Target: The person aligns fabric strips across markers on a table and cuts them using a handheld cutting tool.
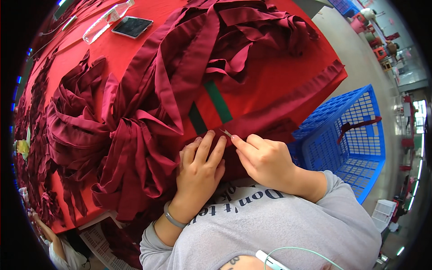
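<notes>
My left hand lies flat with fingers stretched out on a maroon cloth strip near the table's front edge. Just right of it, my right hand is closed around a small pointed metal tool, apparently thread snips. Only its tip shows beyond my fingers, pointing toward the left fingertips and the strip. The strip runs off to the right along the table edge. Beyond my hands, a green band and a darker green band lie on the red cloth.
A knotted bundle of maroon strips spreads across the red-covered table. A phone and a clear plastic piece lie at the far left. A blue plastic basket stands at the right. Another person's arm shows at lower left.
</notes>
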Tool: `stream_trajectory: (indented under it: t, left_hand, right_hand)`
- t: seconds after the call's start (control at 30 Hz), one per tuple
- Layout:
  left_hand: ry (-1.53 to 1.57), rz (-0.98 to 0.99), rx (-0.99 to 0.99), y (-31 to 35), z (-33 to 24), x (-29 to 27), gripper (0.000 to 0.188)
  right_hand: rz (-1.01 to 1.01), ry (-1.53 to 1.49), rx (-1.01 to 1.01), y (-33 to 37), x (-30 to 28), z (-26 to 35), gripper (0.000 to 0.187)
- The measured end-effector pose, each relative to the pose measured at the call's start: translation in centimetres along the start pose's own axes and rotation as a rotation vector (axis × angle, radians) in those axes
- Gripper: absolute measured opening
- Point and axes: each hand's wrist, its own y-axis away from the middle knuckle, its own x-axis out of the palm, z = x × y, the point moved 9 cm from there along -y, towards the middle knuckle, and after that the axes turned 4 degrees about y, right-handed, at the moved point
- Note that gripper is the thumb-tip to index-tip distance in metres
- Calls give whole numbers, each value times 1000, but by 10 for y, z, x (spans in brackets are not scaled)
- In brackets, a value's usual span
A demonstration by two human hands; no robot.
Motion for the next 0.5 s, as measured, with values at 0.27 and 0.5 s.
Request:
stream_trajectory:
  t: [0.27, 0.5]
  left_hand:
    - [15, 0, 1, 0, 0, -1, 54]
    - [7, 5, 3, 0, -1, -1, 54]
  right_hand:
    - [-72, -112, 69, -1, -9, -7, 31]
    - [-20, -67, 15, -7, 0, 1, 32]
